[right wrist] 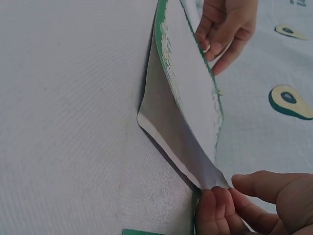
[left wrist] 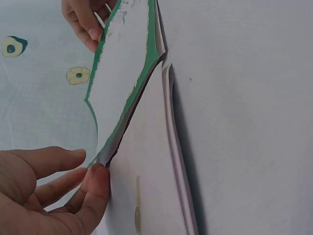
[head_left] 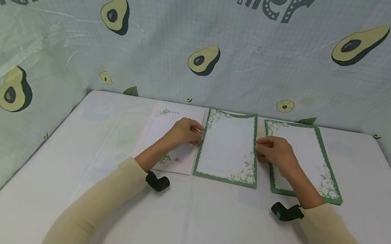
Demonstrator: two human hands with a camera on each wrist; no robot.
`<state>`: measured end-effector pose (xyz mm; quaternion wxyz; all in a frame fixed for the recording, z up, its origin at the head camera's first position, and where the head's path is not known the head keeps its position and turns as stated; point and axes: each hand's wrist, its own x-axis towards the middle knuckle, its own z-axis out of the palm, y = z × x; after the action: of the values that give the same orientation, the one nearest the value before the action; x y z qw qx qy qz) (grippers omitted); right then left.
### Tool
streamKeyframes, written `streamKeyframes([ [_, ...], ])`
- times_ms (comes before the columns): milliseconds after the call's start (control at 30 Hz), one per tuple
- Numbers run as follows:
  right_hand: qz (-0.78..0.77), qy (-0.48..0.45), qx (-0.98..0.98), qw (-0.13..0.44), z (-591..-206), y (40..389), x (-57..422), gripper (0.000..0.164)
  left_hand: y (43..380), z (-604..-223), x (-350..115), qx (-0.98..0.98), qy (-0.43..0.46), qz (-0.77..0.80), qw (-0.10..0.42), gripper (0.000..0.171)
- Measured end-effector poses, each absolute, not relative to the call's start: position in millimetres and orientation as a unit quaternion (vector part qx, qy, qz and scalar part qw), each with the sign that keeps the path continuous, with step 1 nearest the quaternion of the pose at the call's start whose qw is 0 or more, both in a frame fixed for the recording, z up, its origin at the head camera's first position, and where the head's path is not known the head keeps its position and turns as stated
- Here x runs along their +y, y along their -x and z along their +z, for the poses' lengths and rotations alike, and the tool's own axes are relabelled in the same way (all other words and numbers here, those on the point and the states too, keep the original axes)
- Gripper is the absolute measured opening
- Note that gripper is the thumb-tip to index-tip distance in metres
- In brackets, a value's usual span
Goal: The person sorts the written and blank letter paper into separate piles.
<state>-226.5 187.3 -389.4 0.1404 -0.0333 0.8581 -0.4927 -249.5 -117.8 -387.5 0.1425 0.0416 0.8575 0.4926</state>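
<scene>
A paper sheet with a green floral border (head_left: 230, 145) lies in the middle, its sides raised in both wrist views. My left hand (head_left: 187, 133) pinches its left edge, thumb above and fingers below. Opposite, my right hand (head_left: 276, 151) pinches the right edge between thumb and fingertips. Under the bordered sheet in the right wrist view shows a pale paper surface (right wrist: 164, 110) with a bent corner. Beneath my left hand is a pale pink floral paper stack (head_left: 178, 160). A second green-bordered stack (head_left: 306, 163) lies under my right hand and wrist.
The papers lie in a row near the far side of a white-covered table (head_left: 215, 230). Behind it hangs a pale cloth (head_left: 152, 57) printed with avocados. A black wrist device (head_left: 157, 181) sits at the left cuff, another black device (head_left: 286, 212) at the right.
</scene>
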Motion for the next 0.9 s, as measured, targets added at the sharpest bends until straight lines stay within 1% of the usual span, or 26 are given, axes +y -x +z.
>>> streamKeyframes([
  [200, -0.496, 0.031, 0.861, 0.105, -391, 226, 186, 0.036, 248, -390, -116, 0.847, -0.063, 0.519, 0.096, 0.025],
  [400, -0.501, 0.029, 0.862, 0.07, -395, 225, 187, 0.035, 248, -393, -109, 0.824, -0.052, 0.561, 0.065, 0.02],
  [600, -0.523, 0.024, 0.85, 0.06, -396, 224, 188, 0.034, 248, -397, -107, 0.812, -0.04, 0.58, 0.055, 0.018],
  [900, -0.518, 0.018, 0.854, 0.048, -397, 223, 189, 0.034, 247, -400, -107, 0.795, -0.022, 0.604, 0.05, 0.021],
])
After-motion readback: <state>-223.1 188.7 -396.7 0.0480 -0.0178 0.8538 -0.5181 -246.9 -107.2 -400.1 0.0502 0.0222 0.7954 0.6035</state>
